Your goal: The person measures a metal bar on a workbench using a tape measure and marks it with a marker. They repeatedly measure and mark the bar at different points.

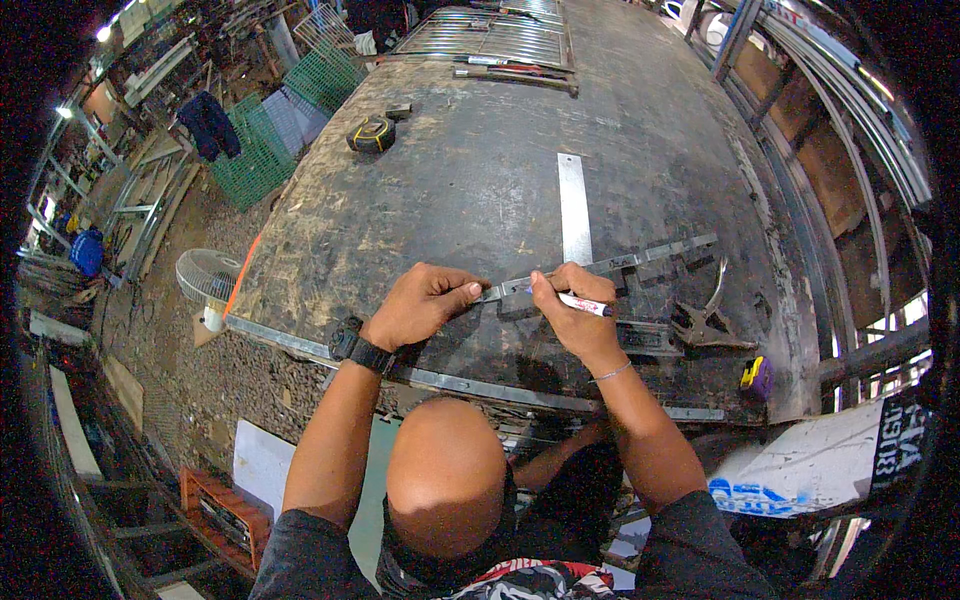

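My right hand (575,315) grips a white marker (585,304) with a dark end, its writing end low over a narrow metal strip (655,253). The strip lies slantwise across the dark workbench (480,190), with small tabs or marks along it that I cannot make out clearly. At the strip's left end, my left hand (420,308) pinches it between thumb and fingers. Beyond my right hand lies a flat, shiny metal plate (574,210) with a hole near its far end. To the right rests a metal locking clamp (705,325).
A yellow-and-purple tool (755,377) sits at the near right corner. Farther off are a black-and-yellow tape measure (371,134), several long tools (515,70) and a metal grille (480,35). A fan (207,275) stands left of the bench; metal framing (800,200) runs along the right.
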Demonstrator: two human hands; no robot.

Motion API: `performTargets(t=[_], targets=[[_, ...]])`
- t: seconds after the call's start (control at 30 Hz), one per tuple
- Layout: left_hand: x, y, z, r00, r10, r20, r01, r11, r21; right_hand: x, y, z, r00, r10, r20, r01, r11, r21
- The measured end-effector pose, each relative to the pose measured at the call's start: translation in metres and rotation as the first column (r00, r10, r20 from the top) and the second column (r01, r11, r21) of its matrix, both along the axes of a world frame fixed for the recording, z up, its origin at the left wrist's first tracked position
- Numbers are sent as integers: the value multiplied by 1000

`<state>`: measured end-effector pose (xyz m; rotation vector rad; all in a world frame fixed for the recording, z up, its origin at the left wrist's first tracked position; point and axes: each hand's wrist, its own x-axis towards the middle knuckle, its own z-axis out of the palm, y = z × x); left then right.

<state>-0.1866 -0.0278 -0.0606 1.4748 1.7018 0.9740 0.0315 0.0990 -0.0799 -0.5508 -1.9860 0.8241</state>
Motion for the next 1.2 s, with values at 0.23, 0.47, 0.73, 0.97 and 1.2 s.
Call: performTargets(t=[0.23,0.47,0.73,0.97,1.2], targets=[[-1,0,-1,1000,-3,17,2,1000,23,2,-1,0,1000,-2,-18,1,999,-38],[0,-1,0,1000,-3,12,3,1000,18,1,0,2,987,-44,-152,31,996,-86],[1,0,-1,1000,-1,14,0,1000,18,2,-1,3,999,-7,-46,3,996,-84],[2,0,0,1000,1,15,-2,1000,16,1,0,0,999,-32,14,32,999,3],[2,-1,0,1000,1,15,-1,1000,15,1,2,1,1000,-25,1,25,999,38]])
